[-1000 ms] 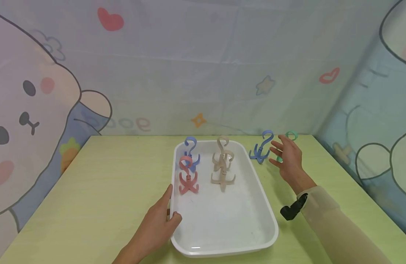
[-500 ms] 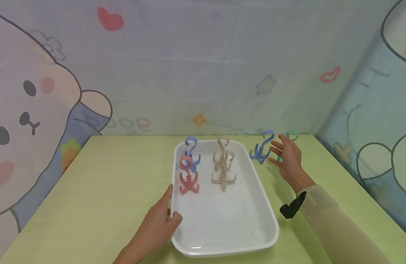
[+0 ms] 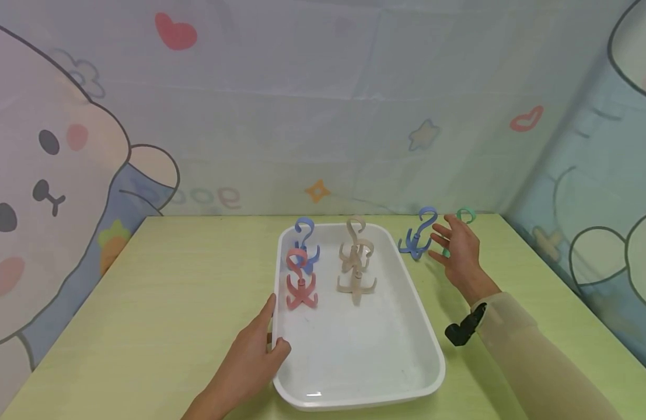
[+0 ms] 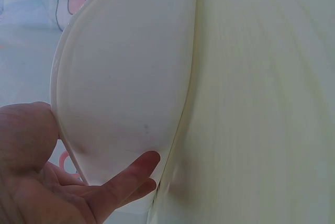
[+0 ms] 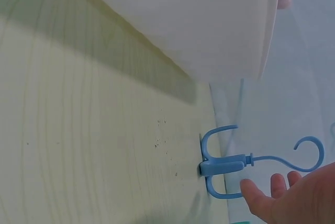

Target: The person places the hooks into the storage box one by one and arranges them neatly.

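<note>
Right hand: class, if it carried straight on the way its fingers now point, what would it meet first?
Most likely the blue hook standing on the table outside the tray; the right hand is open beside it, though depth is unclear.

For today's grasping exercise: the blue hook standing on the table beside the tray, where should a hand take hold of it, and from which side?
Grip the blue hook by its thin upright stem, just above the splayed prongs it stands on. Come from its right, where the open right hand is, since the tray crowds its left.
</note>
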`<action>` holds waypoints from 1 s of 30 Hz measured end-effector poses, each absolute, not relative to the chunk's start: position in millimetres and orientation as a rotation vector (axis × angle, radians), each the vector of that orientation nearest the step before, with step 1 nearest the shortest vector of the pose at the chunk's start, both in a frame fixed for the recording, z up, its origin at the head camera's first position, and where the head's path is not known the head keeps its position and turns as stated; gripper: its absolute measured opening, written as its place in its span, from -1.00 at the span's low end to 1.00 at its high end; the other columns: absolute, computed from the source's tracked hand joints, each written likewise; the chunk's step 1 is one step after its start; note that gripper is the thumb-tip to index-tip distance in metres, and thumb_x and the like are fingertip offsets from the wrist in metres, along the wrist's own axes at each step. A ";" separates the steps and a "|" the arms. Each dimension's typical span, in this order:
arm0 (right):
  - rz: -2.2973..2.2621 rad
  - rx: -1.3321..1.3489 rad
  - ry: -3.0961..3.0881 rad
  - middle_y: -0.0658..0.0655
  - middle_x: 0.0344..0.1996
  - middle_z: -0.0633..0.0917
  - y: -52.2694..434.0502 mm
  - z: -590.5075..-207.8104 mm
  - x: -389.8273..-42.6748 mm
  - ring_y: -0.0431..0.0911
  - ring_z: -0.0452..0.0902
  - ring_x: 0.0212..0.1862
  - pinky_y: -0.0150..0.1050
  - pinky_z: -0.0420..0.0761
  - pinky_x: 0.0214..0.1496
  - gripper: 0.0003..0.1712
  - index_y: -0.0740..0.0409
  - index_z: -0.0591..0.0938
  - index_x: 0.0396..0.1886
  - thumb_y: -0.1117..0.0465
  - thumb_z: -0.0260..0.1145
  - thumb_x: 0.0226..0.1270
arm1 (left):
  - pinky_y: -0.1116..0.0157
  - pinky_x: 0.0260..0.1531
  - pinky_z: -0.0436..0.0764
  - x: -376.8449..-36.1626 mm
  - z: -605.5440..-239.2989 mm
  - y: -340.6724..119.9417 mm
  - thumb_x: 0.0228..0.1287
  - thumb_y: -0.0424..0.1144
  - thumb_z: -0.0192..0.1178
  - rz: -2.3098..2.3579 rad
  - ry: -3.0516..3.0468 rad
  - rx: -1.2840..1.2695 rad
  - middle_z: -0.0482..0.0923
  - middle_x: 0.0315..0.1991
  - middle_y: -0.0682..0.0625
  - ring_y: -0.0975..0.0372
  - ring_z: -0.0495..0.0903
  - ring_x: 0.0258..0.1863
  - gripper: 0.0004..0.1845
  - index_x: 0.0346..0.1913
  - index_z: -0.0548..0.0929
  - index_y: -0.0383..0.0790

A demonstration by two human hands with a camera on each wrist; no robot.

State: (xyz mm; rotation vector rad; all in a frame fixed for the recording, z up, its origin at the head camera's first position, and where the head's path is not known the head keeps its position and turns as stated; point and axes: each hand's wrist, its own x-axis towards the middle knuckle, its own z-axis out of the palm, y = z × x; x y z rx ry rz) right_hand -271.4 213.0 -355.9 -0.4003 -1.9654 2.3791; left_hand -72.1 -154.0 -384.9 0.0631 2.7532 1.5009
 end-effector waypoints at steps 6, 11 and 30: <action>2.387 -0.404 -1.957 0.09 0.64 0.32 211.8 -358.2 -276.2 0.01 0.25 0.62 0.11 0.29 0.64 -0.24 -0.18 0.15 0.72 -0.24 -0.03 0.65 | 0.25 -0.05 0.73 -72.8 -385.3 -152.2 0.31 -0.33 0.10 1.488 2.758 0.041 0.36 0.57 -0.19 0.02 0.74 0.14 -0.10 0.70 0.06 -0.29; 2.397 -0.413 -1.956 0.08 0.65 0.32 211.2 -359.0 -277.8 0.01 0.25 0.62 0.10 0.28 0.65 -0.24 -0.20 0.15 0.72 -0.25 -0.03 0.65 | 0.25 -0.03 0.72 -72.0 -385.3 -153.8 0.31 -0.33 0.11 1.499 2.751 0.041 0.36 0.57 -0.18 0.04 0.74 0.15 -0.10 0.71 0.06 -0.27; 2.384 -0.397 -1.994 0.14 0.66 0.28 207.8 -366.3 -290.0 0.03 0.24 0.64 0.08 0.26 0.66 -0.21 -0.17 0.18 0.72 -0.31 -0.07 0.64 | 0.24 -0.07 0.75 -73.7 -386.7 -153.0 0.31 -0.33 0.10 1.519 2.734 0.045 0.33 0.59 -0.19 -0.04 0.74 0.17 -0.11 0.71 0.06 -0.27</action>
